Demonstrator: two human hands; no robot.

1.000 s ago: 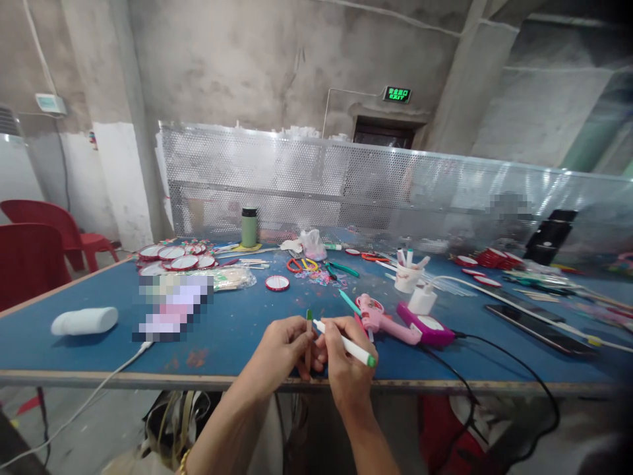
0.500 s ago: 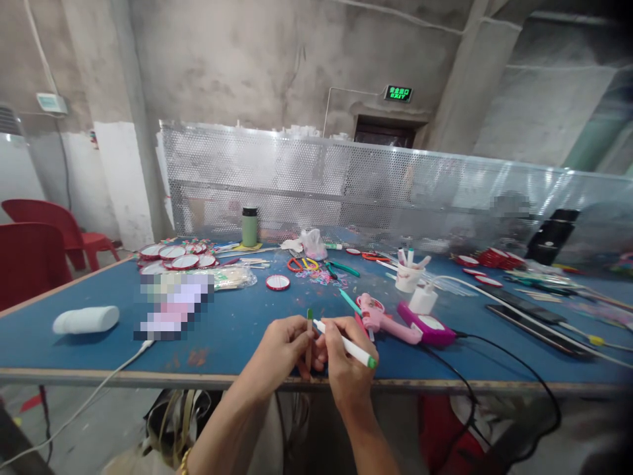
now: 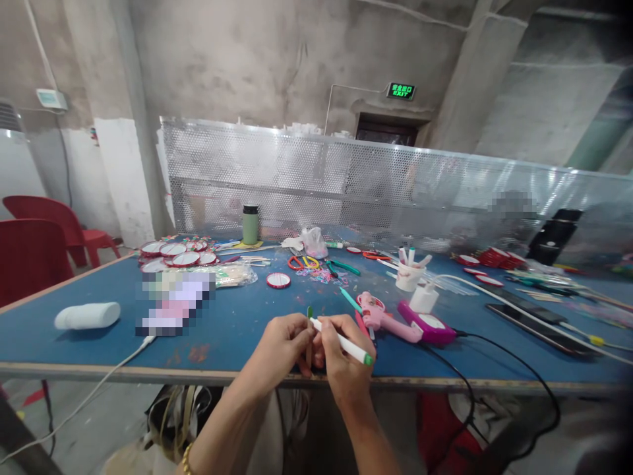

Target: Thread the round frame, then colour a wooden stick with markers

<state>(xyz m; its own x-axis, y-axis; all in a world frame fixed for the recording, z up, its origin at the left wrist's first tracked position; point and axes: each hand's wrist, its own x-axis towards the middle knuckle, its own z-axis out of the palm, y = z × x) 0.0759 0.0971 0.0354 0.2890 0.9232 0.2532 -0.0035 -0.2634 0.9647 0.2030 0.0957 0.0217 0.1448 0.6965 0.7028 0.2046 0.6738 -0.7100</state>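
My left hand pinches a thin wooden craft stick, held upright near the table's front edge. Its top end is green, and fingers cover part of its length. In my right hand is a white marker with a green end, gripped like a pen. The marker's tip is at the stick, just below the green top; whether they touch is too small to tell. Just beyond my right hand lie a pink glue gun and a teal pen-like tool.
A round red-rimmed disc lies ahead, with pliers and small coloured bits behind it. A cup of markers stands right of centre. A white bottle lies at left. Cables cross the right side. A perforated metal screen rises behind.
The marker's tip has shifted slightly left, closer to the stick, and its rear end has moved a little left. Both hands keep their hold.
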